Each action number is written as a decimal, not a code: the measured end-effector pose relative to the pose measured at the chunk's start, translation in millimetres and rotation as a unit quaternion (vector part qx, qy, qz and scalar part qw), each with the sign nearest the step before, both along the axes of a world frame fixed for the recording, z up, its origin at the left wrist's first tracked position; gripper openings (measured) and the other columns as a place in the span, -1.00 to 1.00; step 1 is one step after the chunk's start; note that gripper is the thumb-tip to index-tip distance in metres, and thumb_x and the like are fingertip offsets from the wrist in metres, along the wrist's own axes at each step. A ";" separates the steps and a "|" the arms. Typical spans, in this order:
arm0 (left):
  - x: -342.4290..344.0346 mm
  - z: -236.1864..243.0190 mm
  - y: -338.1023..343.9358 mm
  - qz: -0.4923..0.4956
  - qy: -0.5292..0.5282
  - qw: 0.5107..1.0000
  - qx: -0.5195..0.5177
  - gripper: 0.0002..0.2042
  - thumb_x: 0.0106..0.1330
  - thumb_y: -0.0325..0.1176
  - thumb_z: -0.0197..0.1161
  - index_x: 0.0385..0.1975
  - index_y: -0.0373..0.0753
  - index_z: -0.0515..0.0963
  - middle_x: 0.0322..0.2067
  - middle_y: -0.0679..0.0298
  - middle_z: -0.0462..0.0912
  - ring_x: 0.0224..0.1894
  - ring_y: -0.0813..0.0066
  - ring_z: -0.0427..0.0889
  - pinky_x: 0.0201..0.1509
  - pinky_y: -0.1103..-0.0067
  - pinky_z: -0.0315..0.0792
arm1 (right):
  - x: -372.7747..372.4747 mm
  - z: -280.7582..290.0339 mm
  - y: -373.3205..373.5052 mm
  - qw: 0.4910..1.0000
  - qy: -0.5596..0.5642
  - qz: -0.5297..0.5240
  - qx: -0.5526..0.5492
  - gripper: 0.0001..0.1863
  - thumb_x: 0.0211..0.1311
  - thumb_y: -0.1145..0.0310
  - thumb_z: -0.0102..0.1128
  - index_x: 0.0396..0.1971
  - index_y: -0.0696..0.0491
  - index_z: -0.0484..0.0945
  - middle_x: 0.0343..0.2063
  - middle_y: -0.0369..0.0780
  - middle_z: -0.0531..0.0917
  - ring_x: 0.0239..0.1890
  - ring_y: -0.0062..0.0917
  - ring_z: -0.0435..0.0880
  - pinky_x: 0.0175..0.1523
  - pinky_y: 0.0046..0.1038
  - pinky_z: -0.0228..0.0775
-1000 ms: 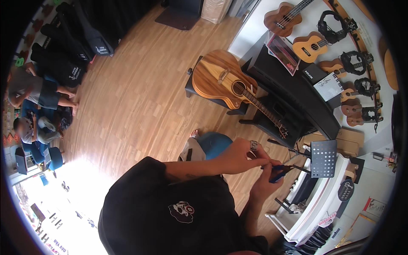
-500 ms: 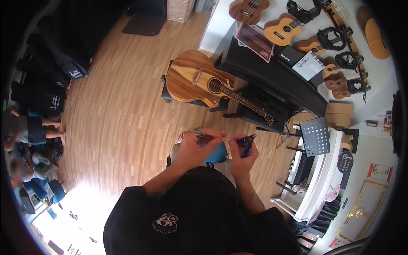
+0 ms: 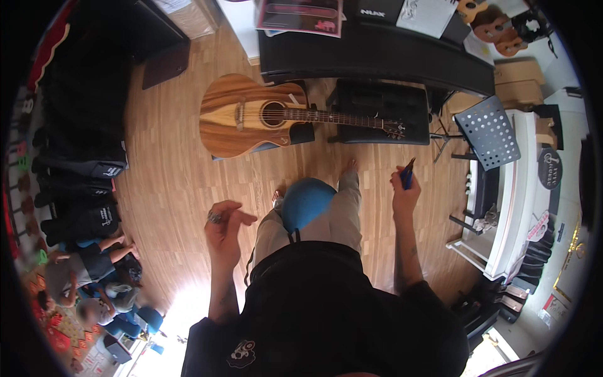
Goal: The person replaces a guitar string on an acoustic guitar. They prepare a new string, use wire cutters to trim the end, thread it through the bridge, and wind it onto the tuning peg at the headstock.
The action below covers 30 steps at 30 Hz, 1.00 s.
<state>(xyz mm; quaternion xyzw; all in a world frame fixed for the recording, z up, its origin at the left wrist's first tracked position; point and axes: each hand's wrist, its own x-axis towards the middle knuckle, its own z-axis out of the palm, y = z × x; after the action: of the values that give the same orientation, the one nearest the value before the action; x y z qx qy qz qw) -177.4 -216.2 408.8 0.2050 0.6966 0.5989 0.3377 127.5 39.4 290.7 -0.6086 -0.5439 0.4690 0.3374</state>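
My right hand (image 3: 405, 191) is closed around small blue-handled pliers (image 3: 409, 176), their dark jaws pointing up. Well apart from it, on the left, my left hand (image 3: 225, 229) is raised with its fingers loosely bent. Its thumb and index fingertip are apart, a ring shows on one finger, and I see nothing in it. Beyond both hands an acoustic guitar (image 3: 251, 119) lies face up, its body on a low dark support and its neck (image 3: 342, 118) reaching right over a black bench (image 3: 383, 94).
A blue ball-shaped seat (image 3: 308, 202) is between my legs. A black keyboard piano (image 3: 377, 53) stands behind the guitar. To the right are a perforated music stand (image 3: 488, 133) and a white piano (image 3: 512, 207). Black bags (image 3: 81, 188) and seated people (image 3: 94, 276) are on the left.
My hands were close together in front of me and have moved wide apart. The pliers stayed in my right hand. The view has turned, so the guitar lies more level and farther left.
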 end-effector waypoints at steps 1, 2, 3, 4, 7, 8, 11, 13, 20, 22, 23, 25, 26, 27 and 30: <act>10.5 -4.2 12.6 0.006 0.019 1.000 -0.024 -0.87 0.45 -0.52 0.05 -0.08 -0.35 0.43 -0.44 0.16 0.67 -0.33 0.46 0.68 -0.17 0.60 0.49 | 15.7 -22.1 37.2 1.000 -0.002 -0.017 0.004 -0.80 0.23 0.47 0.26 -0.16 0.21 0.62 -0.44 -0.30 0.64 -0.37 -0.67 0.60 -0.19 -0.58 0.44; 22.1 -8.4 25.7 0.020 0.028 0.998 -0.054 -0.87 0.45 -0.49 0.04 -0.08 -0.34 0.43 -0.45 0.17 0.66 -0.34 0.45 0.67 -0.18 0.59 0.48 | 36.2 -58.9 78.6 0.998 -0.046 -0.002 0.038 -0.80 0.24 0.45 0.26 -0.17 0.20 0.62 -0.44 -0.29 0.66 -0.36 -0.66 0.61 -0.19 -0.56 0.45; 35.3 -16.5 43.1 0.044 0.034 0.995 -0.086 -0.87 0.45 -0.48 0.05 -0.09 -0.33 0.43 -0.49 0.20 0.63 -0.37 0.44 0.68 -0.18 0.57 0.48 | 54.6 -99.3 123.0 0.993 -0.090 0.010 0.069 -0.80 0.24 0.43 0.26 -0.17 0.19 0.63 -0.44 -0.27 0.67 -0.35 -0.64 0.63 -0.19 -0.53 0.46; 46.7 -23.7 55.8 0.095 0.016 0.989 -0.112 -0.87 0.45 -0.45 0.07 -0.10 -0.31 0.44 -0.53 0.25 0.59 -0.40 0.44 0.67 -0.19 0.55 0.48 | 62.1 -137.3 168.6 0.992 -0.109 0.001 0.066 -0.80 0.24 0.42 0.26 -0.18 0.18 0.64 -0.42 -0.22 0.69 -0.34 -0.59 0.65 -0.19 -0.50 0.47; 99.8 -66.7 122.4 0.120 -0.031 0.976 -0.179 -0.89 0.43 -0.45 0.10 -0.13 -0.28 0.43 -0.56 0.27 0.57 -0.42 0.44 0.67 -0.20 0.56 0.48 | 98.9 -247.7 305.4 0.975 -0.167 0.017 0.148 -0.79 0.20 0.39 0.27 -0.20 0.16 0.66 -0.38 -0.11 0.73 -0.30 -0.44 0.72 -0.17 -0.43 0.49; 112.8 -82.1 144.4 0.098 -0.039 0.972 -0.210 -0.89 0.42 -0.45 0.11 -0.13 -0.28 0.43 -0.56 0.27 0.58 -0.43 0.44 0.67 -0.20 0.56 0.48 | 105.0 -277.8 340.0 0.979 -0.164 0.024 0.118 -0.79 0.20 0.40 0.29 -0.20 0.16 0.65 -0.35 -0.12 0.73 -0.27 -0.44 0.73 -0.16 -0.44 0.49; 163.8 -113.0 203.9 0.037 -0.072 0.951 -0.300 -0.91 0.41 -0.50 0.09 -0.15 -0.29 0.39 -0.57 0.20 0.62 -0.43 0.36 0.70 -0.19 0.53 0.51 | 109.7 -347.0 416.9 0.973 -0.162 0.134 0.098 -0.75 0.14 0.37 0.32 -0.18 0.10 0.66 -0.32 -0.07 0.72 -0.24 -0.23 0.73 -0.12 -0.35 0.51; 195.5 -125.2 250.7 0.017 -0.137 0.951 -0.276 -0.91 0.42 -0.54 0.04 -0.14 -0.29 0.37 -0.56 0.16 0.65 -0.39 0.29 0.73 -0.17 0.50 0.53 | 105.4 -387.3 443.4 0.962 -0.127 0.219 0.101 -0.74 0.12 0.36 0.33 -0.17 0.06 0.66 -0.29 -0.05 0.71 -0.21 -0.12 0.70 -0.12 -0.30 0.51; 235.9 -146.9 297.1 -0.074 -0.157 0.934 -0.312 -0.76 0.46 -0.43 0.10 0.02 -0.33 0.30 -0.57 0.11 0.64 -0.40 0.19 0.73 -0.10 0.29 0.60 | 96.7 -447.2 465.5 0.929 -0.192 0.315 -0.026 -0.70 0.12 0.31 0.33 -0.13 0.03 0.64 -0.25 -0.03 0.69 -0.13 -0.09 0.67 -0.07 -0.21 0.51; 231.5 -141.7 290.5 -0.077 -0.136 0.930 -0.333 -0.76 0.46 -0.45 0.08 0.03 -0.34 0.29 -0.57 0.11 0.64 -0.39 0.21 0.73 -0.11 0.31 0.61 | 96.7 -449.0 466.1 0.929 -0.216 0.299 -0.013 -0.68 0.13 0.29 0.32 -0.10 0.04 0.63 -0.23 -0.04 0.69 -0.12 -0.10 0.67 -0.04 -0.18 0.50; 227.0 -140.1 289.5 -0.082 -0.125 0.928 -0.341 -0.76 0.46 -0.47 0.07 0.04 -0.34 0.28 -0.57 0.10 0.64 -0.39 0.22 0.73 -0.11 0.32 0.61 | 99.0 -447.6 466.0 0.929 -0.230 0.288 -0.023 -0.65 0.13 0.26 0.32 -0.08 0.05 0.62 -0.22 -0.03 0.69 -0.11 -0.10 0.67 -0.03 -0.19 0.50; 221.8 -139.4 288.7 -0.054 -0.144 0.928 -0.341 -0.75 0.45 -0.48 0.05 0.05 -0.35 0.28 -0.58 0.11 0.64 -0.42 0.24 0.73 -0.12 0.34 0.62 | 99.2 -442.2 463.8 0.923 -0.263 0.280 -0.034 -0.59 0.14 0.20 0.32 -0.03 0.05 0.59 -0.20 -0.03 0.69 -0.11 -0.11 0.67 -0.02 -0.19 0.51; 217.0 -138.4 288.3 -0.042 -0.153 0.927 -0.341 -0.75 0.45 -0.49 0.05 0.06 -0.36 0.27 -0.58 0.11 0.63 -0.43 0.25 0.72 -0.13 0.35 0.62 | 101.8 -442.5 459.5 0.926 -0.272 0.260 -0.027 -0.55 0.14 0.16 0.31 0.00 0.05 0.58 -0.15 -0.03 0.68 -0.07 -0.10 0.65 0.02 -0.17 0.48; 213.6 -140.8 285.7 -0.025 -0.164 0.931 -0.325 -0.74 0.45 -0.48 0.06 0.07 -0.36 0.27 -0.58 0.11 0.63 -0.44 0.26 0.72 -0.14 0.35 0.62 | 104.6 -439.7 456.6 0.928 -0.283 0.239 -0.018 -0.51 0.15 0.12 0.31 0.03 0.05 0.56 -0.11 -0.02 0.66 -0.02 -0.09 0.63 0.06 -0.15 0.46; 194.2 -149.7 271.2 -0.003 -0.186 0.937 -0.298 -0.70 0.44 -0.45 0.09 0.09 -0.36 0.26 -0.59 0.13 0.61 -0.47 0.29 0.70 -0.17 0.36 0.63 | 96.7 -423.4 436.2 0.895 -0.392 0.205 0.050 -0.40 0.15 0.00 0.29 0.12 0.04 0.51 0.01 0.00 0.58 0.08 -0.05 0.54 0.16 -0.09 0.37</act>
<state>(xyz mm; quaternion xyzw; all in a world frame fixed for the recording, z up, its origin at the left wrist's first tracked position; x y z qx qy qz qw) 16.8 55.0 259.0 -0.0177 0.7673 0.3907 0.5082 224.2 475.6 -132.7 -0.6003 -0.7677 0.2231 0.0228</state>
